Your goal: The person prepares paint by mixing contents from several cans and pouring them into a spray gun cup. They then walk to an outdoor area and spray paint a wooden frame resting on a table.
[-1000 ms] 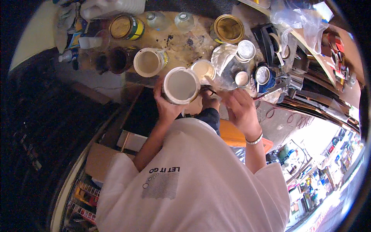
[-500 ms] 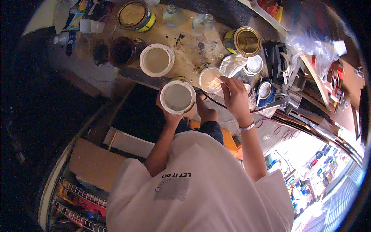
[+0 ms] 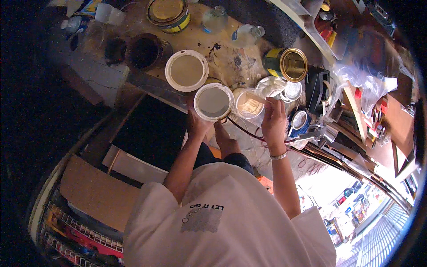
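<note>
My left hand [image 3: 198, 122] grips a round can [image 3: 196, 102] with a white-smeared rim and greyish liquid inside. The can is close beside a clear plastic cup [image 3: 236, 106] of beige paint at the table's near edge. A flat pale stirring stick [image 3: 255, 96] is pinched in my right hand [image 3: 274, 119], its far end reaching over or into that cup; how deep it goes I cannot tell. Just beyond the held can stands another white-rimmed can [image 3: 168, 72] with beige-grey contents.
On the paint-stained table [image 3: 222, 58] stand a dark can [image 3: 144, 52], a yellow-labelled tin [image 3: 171, 20], two glass bottles [image 3: 215, 20] and an open gold-lined tin [image 3: 275, 62]. A blue can [image 3: 298, 122] and clutter are at the right. A dark hose [image 3: 244, 130] crosses below the cup.
My left hand has brought the can rightward and up, next to the cup. The stick now shows more plainly across the cup's top. The whole view has shifted a little.
</note>
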{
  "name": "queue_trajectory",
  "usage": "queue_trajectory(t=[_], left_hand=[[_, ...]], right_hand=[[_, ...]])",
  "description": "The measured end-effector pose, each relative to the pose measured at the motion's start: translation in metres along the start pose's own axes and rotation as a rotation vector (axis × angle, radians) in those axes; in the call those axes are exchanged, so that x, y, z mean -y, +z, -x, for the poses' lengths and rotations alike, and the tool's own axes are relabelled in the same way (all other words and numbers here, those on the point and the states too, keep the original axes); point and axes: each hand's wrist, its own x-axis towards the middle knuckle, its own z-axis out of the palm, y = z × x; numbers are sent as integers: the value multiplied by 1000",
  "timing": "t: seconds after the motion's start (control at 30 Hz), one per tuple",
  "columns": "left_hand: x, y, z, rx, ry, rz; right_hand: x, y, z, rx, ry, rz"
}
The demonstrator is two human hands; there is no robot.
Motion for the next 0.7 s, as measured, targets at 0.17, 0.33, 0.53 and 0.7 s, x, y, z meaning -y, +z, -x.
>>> queue_trajectory(t=[0.17, 0.33, 0.53, 0.7], left_hand=[[-31, -4, -6, -22, -72, 53], [-57, -14, -12, -22, -74, -16], [-65, 1, -19, -21, -70, 123], [-54, 53, -25, -179, -35, 103]], right_hand=[[-7, -1, 2, -47, -46, 42], [-6, -4, 6, -44, -53, 61], [-11, 0, 10, -53, -91, 46], [-9, -3, 8, -34, -71, 56]])
